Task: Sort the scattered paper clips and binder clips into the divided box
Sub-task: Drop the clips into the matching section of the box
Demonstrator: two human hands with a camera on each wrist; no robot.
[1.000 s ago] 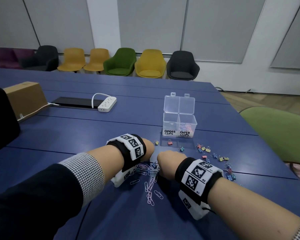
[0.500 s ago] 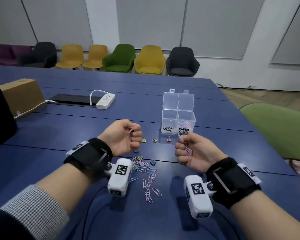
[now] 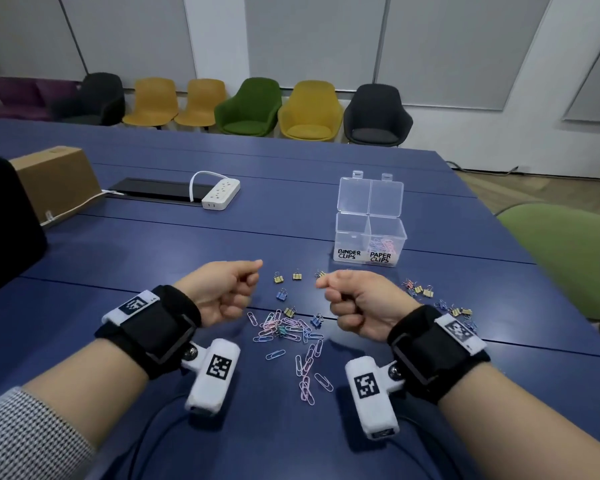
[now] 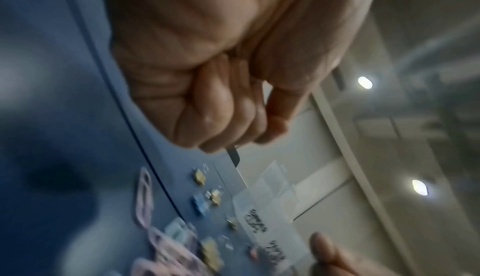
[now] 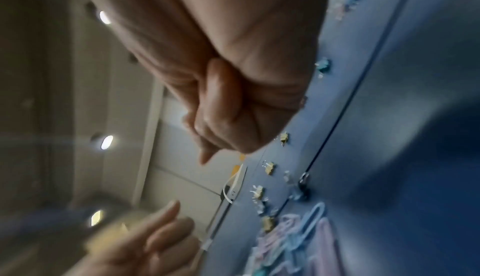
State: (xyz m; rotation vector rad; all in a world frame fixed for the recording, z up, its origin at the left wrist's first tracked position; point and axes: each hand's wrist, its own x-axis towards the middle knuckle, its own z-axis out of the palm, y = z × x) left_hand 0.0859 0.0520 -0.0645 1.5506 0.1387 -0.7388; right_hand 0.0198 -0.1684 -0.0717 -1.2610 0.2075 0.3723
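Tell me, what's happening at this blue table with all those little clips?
A person is sorting clips into a clear divided box labelled for binder clips and paper clips. Both the left hand and the right hand are raised above the table with fingers curled; whether they hold clips cannot be seen. The paper-clip side already holds some, the binder-clip side looks empty. A pile of paper clips and scattered binder clips remain on the table.

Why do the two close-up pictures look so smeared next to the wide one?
Head view: sharp, evenly lit, labels on the divided box readable, walls bowed by the wide lens. Left wrist view: motion-blurred, paper clips smeared, ceiling lamps flaring. Right wrist view: likewise soft, the right hand dim against bright lamps.
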